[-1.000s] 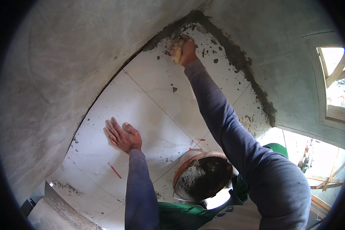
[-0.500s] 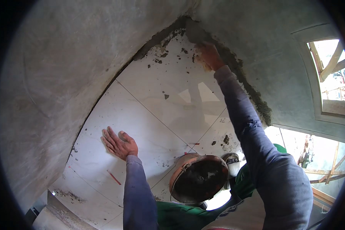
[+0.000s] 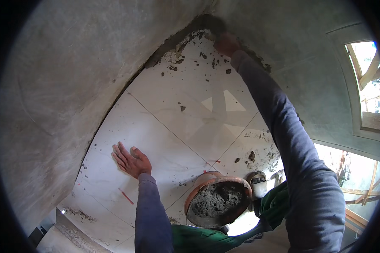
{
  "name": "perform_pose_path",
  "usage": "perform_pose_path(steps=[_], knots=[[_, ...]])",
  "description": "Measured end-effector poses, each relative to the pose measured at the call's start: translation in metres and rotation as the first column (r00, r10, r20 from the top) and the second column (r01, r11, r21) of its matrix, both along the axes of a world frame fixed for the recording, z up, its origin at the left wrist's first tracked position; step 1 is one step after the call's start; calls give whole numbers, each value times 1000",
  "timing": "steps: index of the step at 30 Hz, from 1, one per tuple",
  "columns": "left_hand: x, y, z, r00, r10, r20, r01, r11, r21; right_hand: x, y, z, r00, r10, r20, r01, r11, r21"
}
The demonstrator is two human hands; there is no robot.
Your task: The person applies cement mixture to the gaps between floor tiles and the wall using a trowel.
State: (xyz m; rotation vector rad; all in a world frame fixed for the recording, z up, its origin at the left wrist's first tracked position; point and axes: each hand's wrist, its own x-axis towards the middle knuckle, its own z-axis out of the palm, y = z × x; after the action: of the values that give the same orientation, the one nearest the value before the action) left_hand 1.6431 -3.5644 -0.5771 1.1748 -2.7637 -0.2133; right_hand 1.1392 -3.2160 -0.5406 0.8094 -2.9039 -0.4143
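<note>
My left hand (image 3: 133,161) lies on the white tiled surface (image 3: 156,135), fingers spread, holding nothing. At the far corner, my right hand (image 3: 226,44) is closed beside the band of wet grey mortar (image 3: 173,41) that follows the foot of the walls. The fingers are dark and smeared, and whatever they hold cannot be made out. A smooth dark patch (image 3: 211,23) fills the corner just past this hand; whether it is mortar or a tool's blade is unclear. Crumbs of mortar (image 3: 204,55) dot the tiles near the right hand.
A bucket (image 3: 218,198) of grey mortar stands close to my legs, with a smaller pale container (image 3: 257,183) to its right. Grey plastered walls rise on the left (image 3: 63,97) and right (image 3: 299,63). A window opening (image 3: 369,84) is at the right. Red marks (image 3: 126,196) lie on the tiles.
My right hand has moved slightly up and left toward the corner. My left hand stays flat in nearly the same place. More of the mortar in the bucket shows now.
</note>
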Motion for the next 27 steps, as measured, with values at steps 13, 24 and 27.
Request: perform_pose_path(steps=[13, 24, 27], knots=[[-8, 10, 0, 1000, -13, -10, 13, 1000, -16, -9, 21, -7, 996, 16, -84, -20, 999, -48], [11, -8, 5, 998, 41, 57, -39, 998, -46, 70, 18, 20, 990, -132, 49, 141, 925, -353], [2, -3, 9, 998, 39, 57, -37, 999, -39, 58, 38, 27, 970, 237, -61, -220, 954, 202]])
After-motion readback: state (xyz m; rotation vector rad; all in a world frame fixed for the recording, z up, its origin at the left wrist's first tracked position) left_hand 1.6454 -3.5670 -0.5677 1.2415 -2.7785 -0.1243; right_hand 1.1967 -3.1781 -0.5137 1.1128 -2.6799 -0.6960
